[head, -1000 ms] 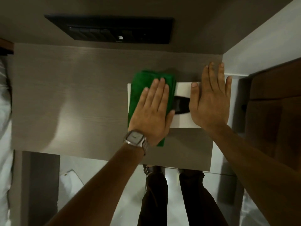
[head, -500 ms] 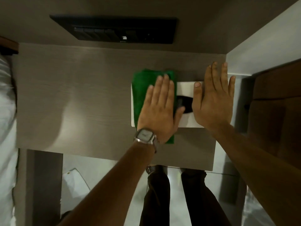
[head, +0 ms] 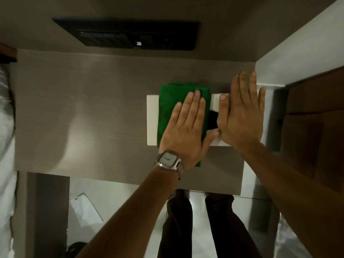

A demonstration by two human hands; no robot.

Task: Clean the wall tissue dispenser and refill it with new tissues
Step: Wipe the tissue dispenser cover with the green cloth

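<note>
A white rectangular tissue dispenser (head: 152,120) with a dark oval slot (head: 212,120) sits on a grey wood-grain surface (head: 83,118). A folded green cloth (head: 167,107) lies across its left half. My left hand (head: 186,133), with a silver watch at the wrist, presses flat on the cloth, fingers together. My right hand (head: 242,116) lies flat and open on the dispenser's right end, holding it still. The two hands almost touch over the slot, which is mostly hidden.
A black switch panel (head: 130,34) is set in the wall above the surface. A white wall (head: 297,53) and a brown wooden panel (head: 316,127) stand at the right. White bedding (head: 5,127) lies at the left. My legs and the pale floor show below.
My left hand has slid the green cloth to the right across the dispenser, closing the gap to my right hand. The right hand has stayed in place.
</note>
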